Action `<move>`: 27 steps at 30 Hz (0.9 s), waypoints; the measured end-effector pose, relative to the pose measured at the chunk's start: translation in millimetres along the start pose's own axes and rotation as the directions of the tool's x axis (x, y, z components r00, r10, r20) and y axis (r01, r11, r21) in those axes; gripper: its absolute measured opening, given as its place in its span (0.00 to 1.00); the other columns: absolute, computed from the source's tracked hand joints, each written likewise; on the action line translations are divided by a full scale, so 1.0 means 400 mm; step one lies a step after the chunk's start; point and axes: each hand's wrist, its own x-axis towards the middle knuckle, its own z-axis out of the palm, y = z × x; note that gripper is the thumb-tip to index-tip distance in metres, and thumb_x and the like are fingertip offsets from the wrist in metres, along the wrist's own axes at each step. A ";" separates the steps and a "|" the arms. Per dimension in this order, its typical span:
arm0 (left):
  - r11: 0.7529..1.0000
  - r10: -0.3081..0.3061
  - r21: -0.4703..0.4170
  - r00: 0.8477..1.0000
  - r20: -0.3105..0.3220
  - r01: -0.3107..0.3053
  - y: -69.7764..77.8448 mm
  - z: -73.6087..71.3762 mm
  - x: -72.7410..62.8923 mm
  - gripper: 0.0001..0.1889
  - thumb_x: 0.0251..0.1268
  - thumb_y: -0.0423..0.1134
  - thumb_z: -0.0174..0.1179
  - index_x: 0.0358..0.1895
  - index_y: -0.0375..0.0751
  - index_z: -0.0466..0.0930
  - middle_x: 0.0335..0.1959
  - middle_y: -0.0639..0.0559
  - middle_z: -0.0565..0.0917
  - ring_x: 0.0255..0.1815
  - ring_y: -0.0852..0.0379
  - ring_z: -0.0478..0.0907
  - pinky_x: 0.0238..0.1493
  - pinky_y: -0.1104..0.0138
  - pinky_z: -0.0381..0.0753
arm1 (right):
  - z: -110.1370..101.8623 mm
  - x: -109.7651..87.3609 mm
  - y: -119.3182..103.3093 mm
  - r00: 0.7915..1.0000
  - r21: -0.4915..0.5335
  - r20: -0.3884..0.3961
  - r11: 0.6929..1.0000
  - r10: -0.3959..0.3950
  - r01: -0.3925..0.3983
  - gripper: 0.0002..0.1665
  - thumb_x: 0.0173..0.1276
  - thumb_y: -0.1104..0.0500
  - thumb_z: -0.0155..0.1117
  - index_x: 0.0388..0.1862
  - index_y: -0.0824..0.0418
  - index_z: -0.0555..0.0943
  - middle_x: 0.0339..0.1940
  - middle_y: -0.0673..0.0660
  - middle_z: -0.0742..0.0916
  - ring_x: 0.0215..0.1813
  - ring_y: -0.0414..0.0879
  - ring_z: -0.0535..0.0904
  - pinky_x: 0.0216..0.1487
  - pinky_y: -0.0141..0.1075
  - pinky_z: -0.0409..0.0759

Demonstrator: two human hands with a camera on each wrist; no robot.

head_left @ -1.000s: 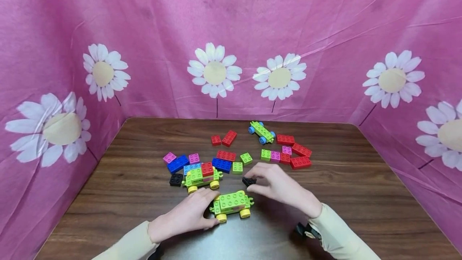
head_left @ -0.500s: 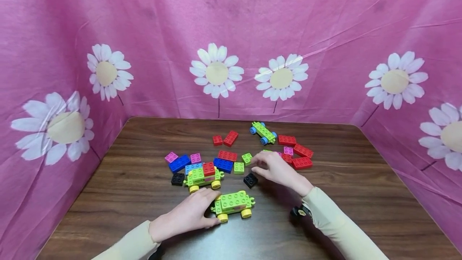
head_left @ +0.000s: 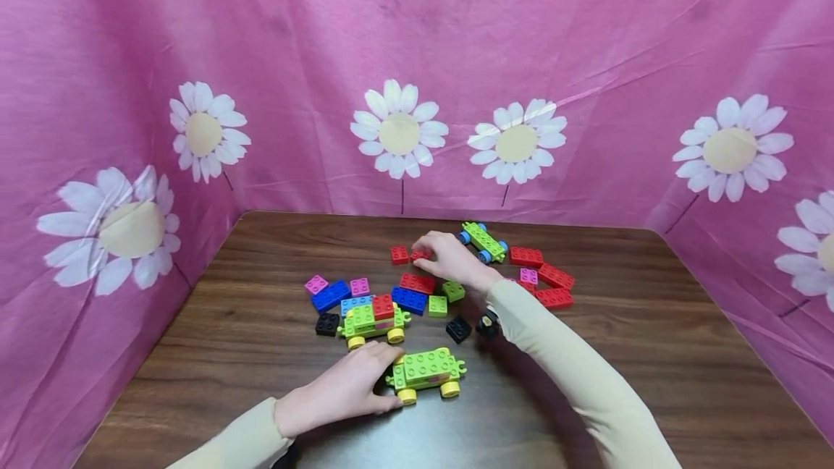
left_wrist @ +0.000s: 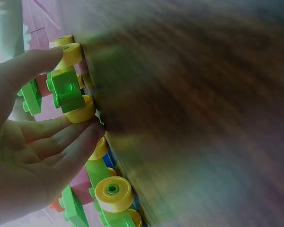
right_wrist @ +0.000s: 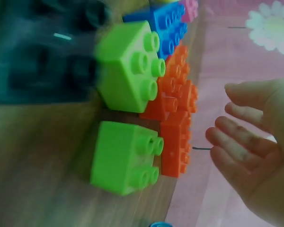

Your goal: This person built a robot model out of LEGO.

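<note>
My left hand grips the rear of a green toy car base with yellow wheels, topped by a green brick. In the left wrist view, thumb and fingers press on its wheels from both sides. Just behind it stands a second yellow-wheeled car carrying a red brick. My right hand hovers over a red brick near the back, partly hiding it. Seen from the right wrist, its fingers are spread apart and hold nothing. A black brick lies beneath the right forearm.
Blue bricks, pink bricks and another black brick lie to the left. Green bricks lie mid-table. A blue-wheeled green car base and several red bricks are at the back right.
My right hand has let go of the black brick, leaving it on the table, and has moved away toward the red bricks at the back. The left hand keeps its hold.
</note>
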 end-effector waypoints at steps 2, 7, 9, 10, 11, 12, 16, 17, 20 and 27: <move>1.000 -0.003 0.002 1.000 0.010 0.003 0.002 0.000 0.001 0.33 0.57 0.50 0.70 0.62 0.35 0.75 0.58 0.45 0.82 0.60 0.49 0.78 0.61 0.55 0.79 | 0.007 0.030 -0.002 0.999 -0.028 0.044 0.999 0.018 -0.016 0.17 0.68 0.57 0.67 0.53 0.64 0.83 0.52 0.60 0.87 0.54 0.52 0.83 0.59 0.45 0.82; 1.000 -0.005 0.001 1.000 0.017 0.005 0.006 -0.001 -0.002 0.33 0.58 0.50 0.70 0.62 0.35 0.75 0.59 0.44 0.82 0.61 0.48 0.78 0.62 0.55 0.79 | 0.025 0.083 -0.007 0.989 -0.150 0.147 0.989 0.025 -0.002 0.21 0.70 0.56 0.65 0.59 0.61 0.81 0.60 0.59 0.84 0.62 0.53 0.80 0.66 0.46 0.77; 1.000 -0.005 0.000 1.000 0.016 0.005 0.007 -0.002 -0.003 0.32 0.57 0.49 0.70 0.62 0.35 0.75 0.59 0.44 0.82 0.62 0.47 0.78 0.62 0.54 0.79 | 0.031 0.098 -0.008 0.985 -0.192 0.171 0.981 0.026 0.008 0.21 0.70 0.56 0.64 0.60 0.61 0.81 0.62 0.60 0.83 0.64 0.53 0.79 0.68 0.46 0.76; 1.000 -0.005 0.001 1.000 0.015 0.005 0.007 -0.002 -0.003 0.32 0.57 0.49 0.70 0.62 0.35 0.75 0.59 0.44 0.82 0.62 0.47 0.78 0.63 0.54 0.78 | 0.033 0.104 -0.009 0.983 -0.210 0.181 0.978 0.027 0.012 0.22 0.70 0.56 0.64 0.61 0.61 0.81 0.63 0.60 0.82 0.65 0.54 0.78 0.68 0.47 0.76; 1.000 -0.003 0.004 1.000 0.012 0.003 0.007 -0.002 -0.003 0.33 0.57 0.49 0.70 0.62 0.35 0.75 0.59 0.44 0.82 0.62 0.47 0.78 0.63 0.54 0.78 | 0.035 0.108 -0.010 0.981 -0.221 0.192 0.975 0.031 0.012 0.22 0.70 0.56 0.64 0.61 0.61 0.80 0.63 0.60 0.83 0.65 0.54 0.78 0.68 0.47 0.76; 1.000 -0.002 0.006 1.000 0.010 0.002 0.007 -0.001 -0.003 0.33 0.57 0.49 0.70 0.62 0.35 0.75 0.59 0.44 0.82 0.62 0.47 0.78 0.63 0.54 0.78 | 0.037 0.112 -0.011 0.979 -0.234 0.202 0.972 0.036 0.013 0.22 0.70 0.56 0.64 0.61 0.61 0.80 0.63 0.60 0.83 0.65 0.54 0.78 0.68 0.47 0.76; 1.000 -0.003 0.010 1.000 0.005 0.003 0.004 0.001 -0.004 0.33 0.57 0.49 0.70 0.63 0.35 0.75 0.59 0.44 0.82 0.61 0.48 0.78 0.63 0.55 0.78 | 0.045 0.120 -0.016 0.970 -0.249 0.236 0.968 0.062 -0.001 0.22 0.69 0.57 0.66 0.61 0.59 0.80 0.58 0.59 0.85 0.60 0.52 0.80 0.65 0.46 0.78; 1.000 -0.003 0.010 1.000 0.003 0.003 0.003 0.001 -0.004 0.33 0.57 0.49 0.70 0.63 0.35 0.75 0.59 0.44 0.82 0.61 0.48 0.78 0.63 0.55 0.79 | 0.047 0.121 -0.018 0.969 -0.248 0.239 0.969 0.069 -0.008 0.22 0.68 0.57 0.67 0.60 0.59 0.80 0.57 0.58 0.86 0.58 0.52 0.81 0.64 0.45 0.79; 1.000 -0.007 0.008 1.000 0.004 0.007 0.003 -0.001 -0.006 0.33 0.58 0.49 0.70 0.63 0.35 0.75 0.59 0.44 0.82 0.62 0.47 0.78 0.63 0.54 0.78 | 0.049 0.117 -0.023 0.969 -0.246 0.232 0.969 0.081 -0.023 0.21 0.66 0.56 0.70 0.57 0.58 0.81 0.53 0.57 0.86 0.54 0.50 0.81 0.62 0.45 0.80; 1.000 -0.015 -0.001 1.000 0.020 0.015 0.005 -0.002 -0.005 0.33 0.58 0.50 0.70 0.63 0.35 0.75 0.59 0.45 0.82 0.61 0.49 0.78 0.62 0.55 0.79 | 0.058 0.106 -0.026 0.976 -0.257 0.208 0.966 0.062 -0.007 0.19 0.64 0.50 0.71 0.50 0.57 0.83 0.48 0.55 0.87 0.47 0.48 0.82 0.55 0.42 0.83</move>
